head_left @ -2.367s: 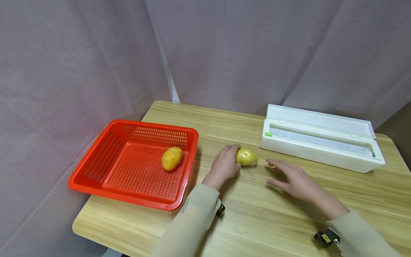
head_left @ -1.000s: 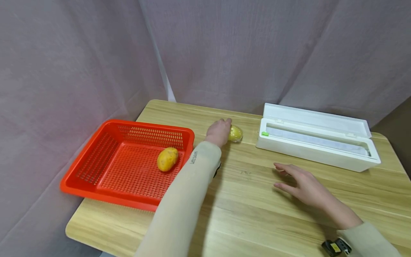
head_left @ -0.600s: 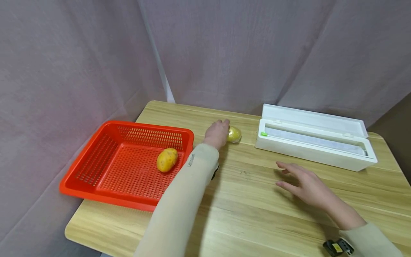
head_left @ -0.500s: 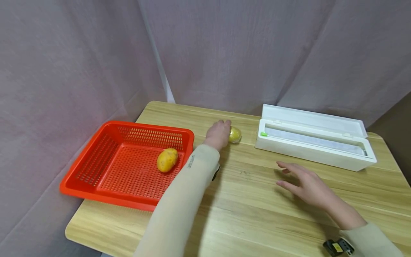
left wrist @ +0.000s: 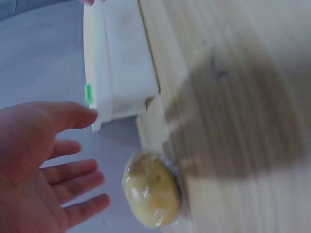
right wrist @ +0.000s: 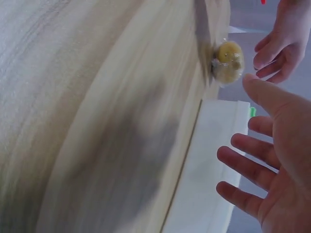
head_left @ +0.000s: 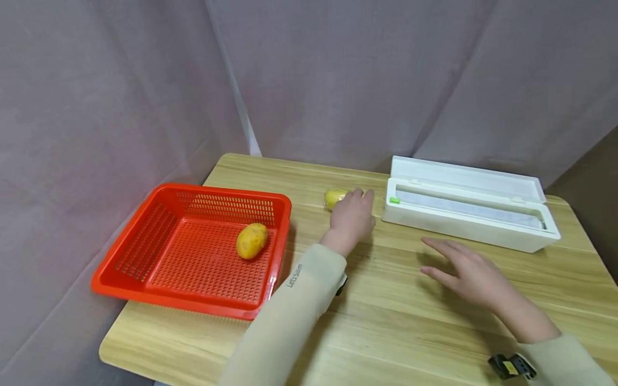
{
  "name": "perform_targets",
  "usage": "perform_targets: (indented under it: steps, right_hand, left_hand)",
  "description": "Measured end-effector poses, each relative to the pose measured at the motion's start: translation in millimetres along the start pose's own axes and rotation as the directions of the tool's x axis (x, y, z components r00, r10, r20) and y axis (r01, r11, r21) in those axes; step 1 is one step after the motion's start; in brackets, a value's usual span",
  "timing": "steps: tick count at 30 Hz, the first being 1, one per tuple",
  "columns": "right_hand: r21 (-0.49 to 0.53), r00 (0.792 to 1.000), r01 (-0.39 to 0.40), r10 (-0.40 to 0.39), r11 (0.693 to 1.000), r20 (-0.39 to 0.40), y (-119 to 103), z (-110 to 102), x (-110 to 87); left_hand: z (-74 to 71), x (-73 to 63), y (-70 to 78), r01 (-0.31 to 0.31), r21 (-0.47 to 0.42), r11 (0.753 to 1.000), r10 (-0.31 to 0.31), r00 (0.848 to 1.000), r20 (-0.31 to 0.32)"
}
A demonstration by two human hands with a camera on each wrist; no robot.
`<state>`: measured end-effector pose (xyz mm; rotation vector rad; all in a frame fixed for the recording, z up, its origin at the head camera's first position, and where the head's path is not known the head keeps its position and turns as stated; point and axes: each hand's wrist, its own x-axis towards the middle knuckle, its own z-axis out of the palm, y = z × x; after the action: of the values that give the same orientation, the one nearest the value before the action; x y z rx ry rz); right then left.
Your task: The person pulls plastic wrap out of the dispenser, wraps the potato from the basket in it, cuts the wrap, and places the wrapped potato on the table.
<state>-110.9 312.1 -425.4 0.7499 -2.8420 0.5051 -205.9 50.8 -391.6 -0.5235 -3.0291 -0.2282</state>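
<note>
A potato wrapped in clear film (head_left: 333, 198) lies on the wooden table near its back edge. My left hand (head_left: 352, 219) is just to the right of it in the head view and hides part of it. In the left wrist view, the spread fingers (left wrist: 73, 172) hold nothing and a gap separates them from the wrapped potato (left wrist: 151, 190). My right hand (head_left: 470, 271) hovers over the table in front of the white film dispenser (head_left: 468, 228), fingers extended and thumb apart. Inside the red basket (head_left: 188, 308) sits an unwrapped potato (head_left: 252, 240).
The dispenser's lid (head_left: 465, 176) stands raised at the back, showing a pale roll (head_left: 468, 208) inside. A green slider (head_left: 394, 200) marks its left end. The basket overhangs the table's left edge. Grey curtains (head_left: 314, 80) hang behind the table (head_left: 386, 321).
My left hand carried the wrapped potato from mid-table toward the back left, let go of it, and has since moved right and nearer. My right hand has shifted slightly right, still extended.
</note>
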Motion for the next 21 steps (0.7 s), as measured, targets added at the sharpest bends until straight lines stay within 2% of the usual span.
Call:
perform_targets:
  steps: [2, 5, 8, 13, 18, 21]
  right_hand:
    - [-0.034, 1.0, 0.01, -0.01, 0.999, -0.015, 1, -4, 0.0]
    - [-0.063, 0.999, 0.008, -0.011, 0.998, -0.036, 5, -10, -0.6]
    - [-0.08, 0.998, 0.011, -0.016, 0.997, -0.067, 11, -16, -1.9]
    - [-0.112, 0.989, 0.04, -0.056, 0.993, -0.14, 29, -29, -5.7]
    - [-0.171, 0.983, 0.029, -0.059, 0.985, -0.175, 46, -47, -8.2]
    - [-0.198, 0.989, -0.026, -0.004, 0.98, -0.15, 54, -59, -9.1]
  left_hand:
    - [4.4, -1.4, 4.4, -0.043, 0.009, 0.999, 0.044, 0.996, -0.078]
    - [10.5, 0.0, 11.2, -0.106, 0.017, 0.994, 0.107, 0.976, -0.188]
    - [13.4, 4.4, 21.3, -0.15, 0.043, 0.988, 0.156, 0.957, -0.243]
    - [10.6, 13.3, 44.2, -0.196, 0.118, 0.974, 0.217, 0.951, -0.219]
    - [4.9, 21.5, 64.2, -0.201, 0.193, 0.961, 0.229, 0.963, -0.14]
    - [2.7, 26.0, 72.5, -0.197, 0.215, 0.957, 0.216, 0.974, -0.07]
